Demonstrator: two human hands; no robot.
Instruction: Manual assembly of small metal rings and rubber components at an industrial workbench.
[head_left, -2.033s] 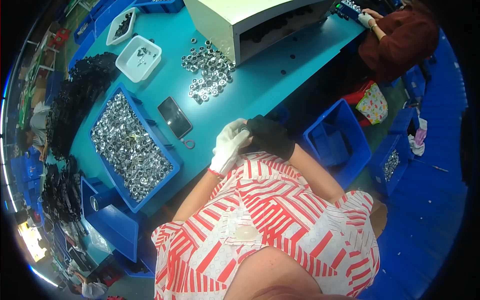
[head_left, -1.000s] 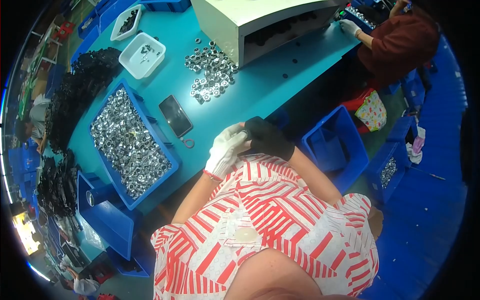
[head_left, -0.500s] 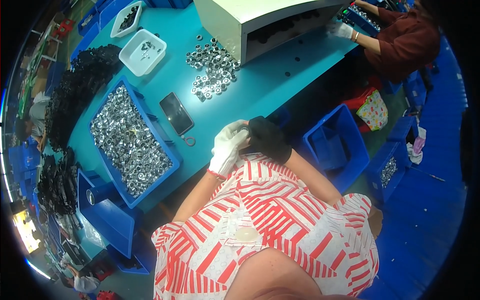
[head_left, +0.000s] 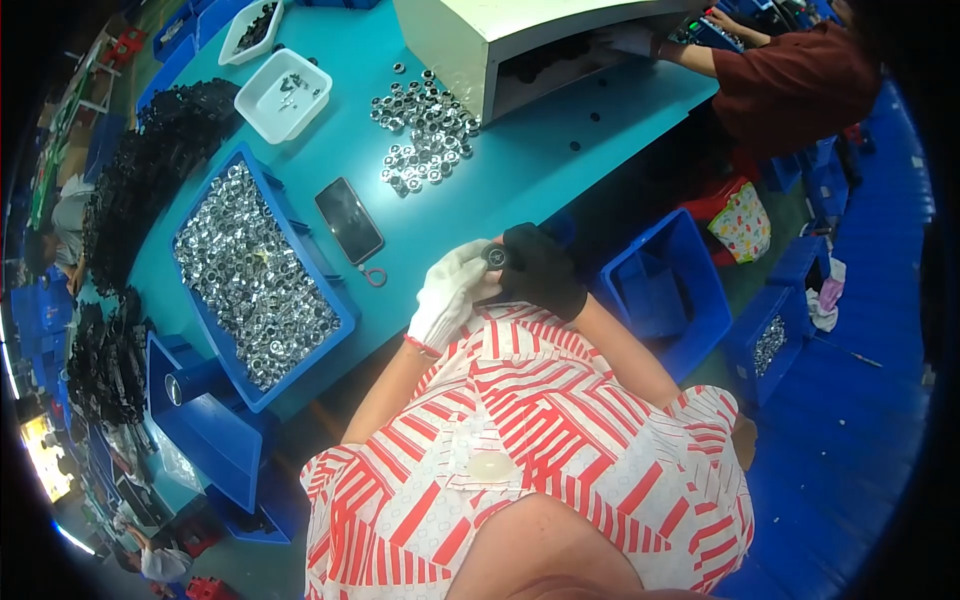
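Note:
Close in front of my body, my left hand (head_left: pixel 448 292) in a white glove and my right hand (head_left: pixel 543 272) in a black glove meet at the table's near edge. Between their fingertips is a small round black cap (head_left: pixel 496 257) with a pale mark on its face. Both hands are closed on it, and part of its side is hidden by the fingers. Beyond them, a loose group of shiny silver round parts (head_left: pixel 425 130) lies on the teal table (head_left: pixel 300 160). A dark phone (head_left: pixel 350 220) with a pink ring strap rests to the left of these hands.
A blue bin (head_left: pixel 240 375) of silver parts stands left, near white trays (head_left: pixel 283 95) and black parts (head_left: pixel 165 150). A pale metal housing (head_left: pixel 440 45) stands at the back. A co-worker's hand (head_left: pixel 630 40) reaches into it. Empty-looking blue crates (head_left: pixel 665 290) sit right.
The cap has turned so its black face shows toward me. My hands stay together. At the back, the co-worker's gloved hand has moved left into the housing.

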